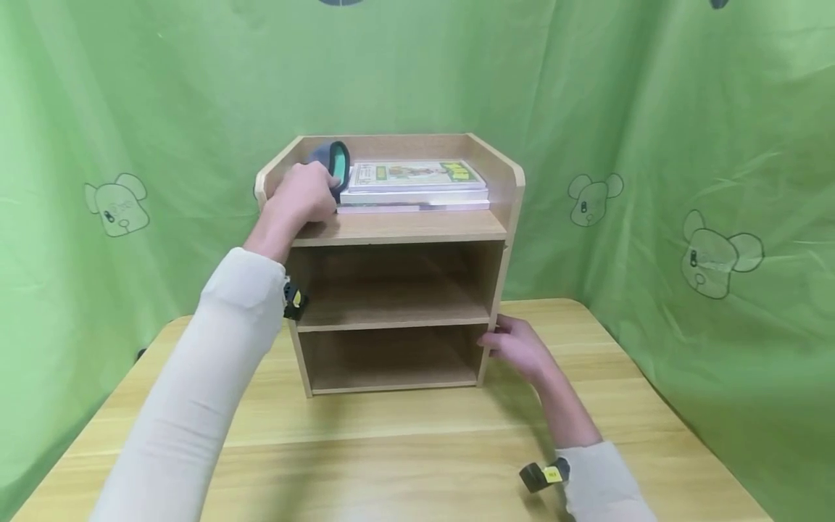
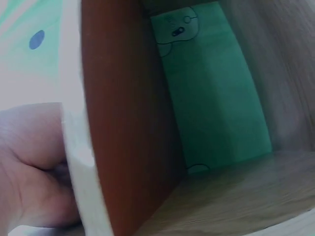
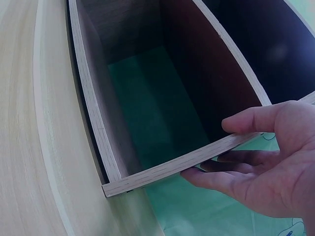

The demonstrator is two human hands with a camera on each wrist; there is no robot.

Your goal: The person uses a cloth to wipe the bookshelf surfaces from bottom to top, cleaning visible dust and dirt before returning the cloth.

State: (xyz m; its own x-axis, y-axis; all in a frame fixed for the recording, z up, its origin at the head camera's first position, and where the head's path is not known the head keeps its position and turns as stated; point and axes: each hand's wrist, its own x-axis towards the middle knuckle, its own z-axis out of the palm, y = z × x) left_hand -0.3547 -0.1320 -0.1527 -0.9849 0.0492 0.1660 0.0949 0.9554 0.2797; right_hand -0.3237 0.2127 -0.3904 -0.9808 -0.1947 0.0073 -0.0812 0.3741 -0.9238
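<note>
Seemingly positioning: left hand (image 1: 303,192), fingers gripping dark case (image 1: 335,161) atop shelf (image 1: 391,326), left end; right hand (image 1: 520,349), fingers pinching shelf's right side; next move needs shelf steady

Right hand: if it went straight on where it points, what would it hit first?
The right side panel of the wooden shelf unit, most likely; the right hand appears to grip that panel's front edge.

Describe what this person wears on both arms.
The left sleeve is white and plain; the right sleeve matches. At the left cuff sits a small black device with a yellow patch; the right-hand device is black with a yellow label.
</note>
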